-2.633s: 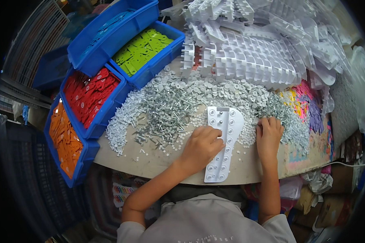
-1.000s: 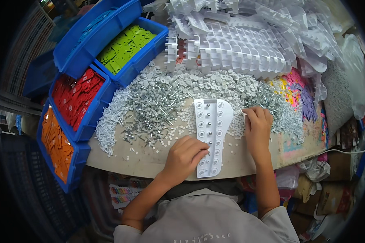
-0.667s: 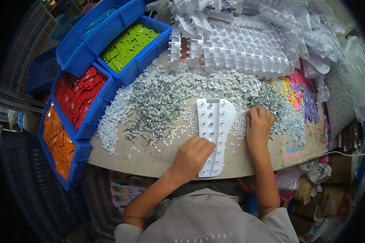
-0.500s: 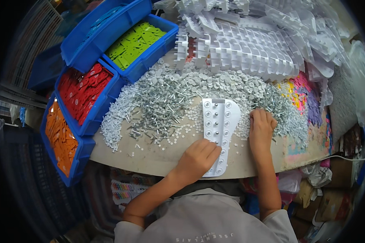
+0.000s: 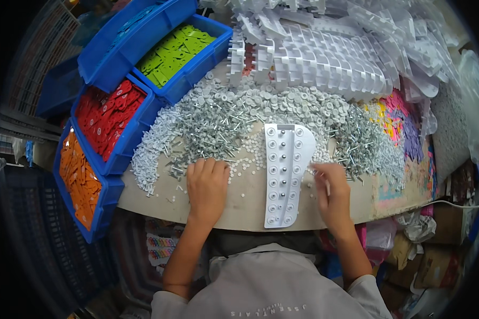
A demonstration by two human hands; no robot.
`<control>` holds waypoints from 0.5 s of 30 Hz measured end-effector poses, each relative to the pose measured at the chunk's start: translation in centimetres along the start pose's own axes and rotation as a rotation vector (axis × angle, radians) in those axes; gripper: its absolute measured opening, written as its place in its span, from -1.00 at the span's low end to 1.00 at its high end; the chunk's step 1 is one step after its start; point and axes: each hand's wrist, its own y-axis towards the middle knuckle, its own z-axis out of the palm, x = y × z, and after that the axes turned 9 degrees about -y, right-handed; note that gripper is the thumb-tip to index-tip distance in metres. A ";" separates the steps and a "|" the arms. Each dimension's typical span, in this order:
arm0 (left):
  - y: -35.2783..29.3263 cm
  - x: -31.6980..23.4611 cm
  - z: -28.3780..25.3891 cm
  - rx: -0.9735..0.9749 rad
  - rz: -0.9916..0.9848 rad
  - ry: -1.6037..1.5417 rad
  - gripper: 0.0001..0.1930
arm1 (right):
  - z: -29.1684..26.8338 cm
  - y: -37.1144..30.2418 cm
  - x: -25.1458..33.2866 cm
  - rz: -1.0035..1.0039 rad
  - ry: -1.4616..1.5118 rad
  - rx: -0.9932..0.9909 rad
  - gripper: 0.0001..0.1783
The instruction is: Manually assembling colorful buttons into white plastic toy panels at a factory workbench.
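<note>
Left hand (image 5: 207, 183) withdrawn from white panel (image 5: 289, 175); pin row (image 5: 283, 157) exposed.
Panel lies on the surface (image 5: 245, 212), between the hands; placing appears paused. Left hand, fingers bent, meets the pin pile (image 5: 210, 133), its grip hidden. Right hand (image 5: 332, 186), partly open, nears the panel; blur prevents telling whether it holds anything.

Left hand (image 5: 207, 186) is taken off the white panel (image 5: 306, 143) and placed left, at the near edge of the left pin pile (image 5: 207, 133). Right hand (image 5: 332, 191) is pulled nearer, off the right pin pile (image 5: 351, 143). Panel's near end is uncovered.
</note>
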 end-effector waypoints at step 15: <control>-1.1 -4.6 -0.9 0.041 -0.038 -0.710 -0.80 | 1.6 -3.2 1.9 -0.170 0.046 0.249 -0.76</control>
